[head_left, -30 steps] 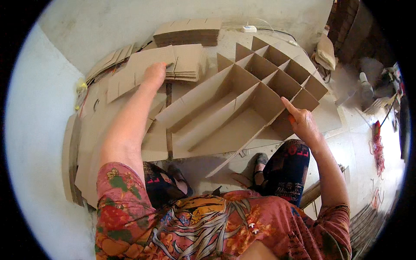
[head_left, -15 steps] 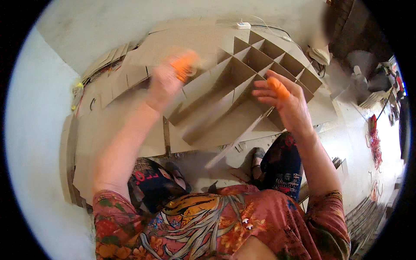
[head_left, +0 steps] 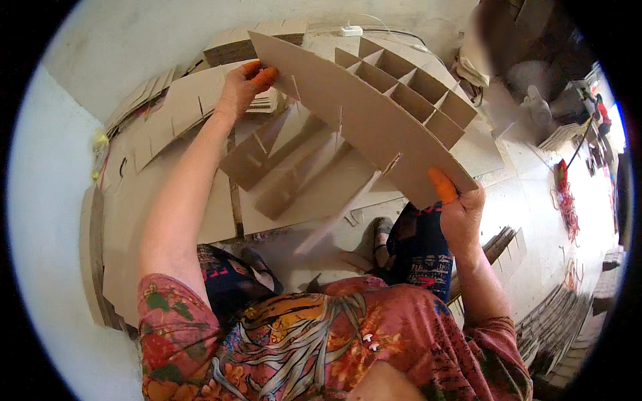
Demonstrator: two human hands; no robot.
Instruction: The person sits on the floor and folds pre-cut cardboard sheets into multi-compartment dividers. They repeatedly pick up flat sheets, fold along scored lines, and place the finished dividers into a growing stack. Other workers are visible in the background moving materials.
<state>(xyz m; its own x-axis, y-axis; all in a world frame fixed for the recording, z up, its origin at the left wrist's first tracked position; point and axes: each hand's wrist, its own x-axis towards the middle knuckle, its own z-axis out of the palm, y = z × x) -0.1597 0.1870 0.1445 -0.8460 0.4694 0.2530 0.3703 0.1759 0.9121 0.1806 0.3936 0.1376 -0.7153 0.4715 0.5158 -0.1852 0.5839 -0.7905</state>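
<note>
A long slotted cardboard strip [head_left: 361, 113] stretches slantwise between my hands, above a partly assembled cardboard divider grid [head_left: 408, 77]. My left hand [head_left: 246, 83] pinches its far left end, with orange covers on the thumb and a finger. At the near right end, my right hand [head_left: 461, 204] grips the strip, an orange cover on its thumb. Slots along the strip's near edge meet some of the upright cross strips [head_left: 294, 160] below. One cross strip [head_left: 341, 210] pokes out toward me past the table edge. The strip hides part of the grid.
Stacked cardboard strips [head_left: 257, 40] lie at the back of the cardboard-covered table [head_left: 180, 194]. More slotted strips [head_left: 167, 117] are at the left. A white power strip [head_left: 350, 31] sits by the wall. Red cords [head_left: 565, 200] hang at the right, above cardboard piles [head_left: 555, 321].
Both hands have taken hold of a long cardboard strip that now spans the grid. My right hand has moved nearer to me, my left slightly left and up.
</note>
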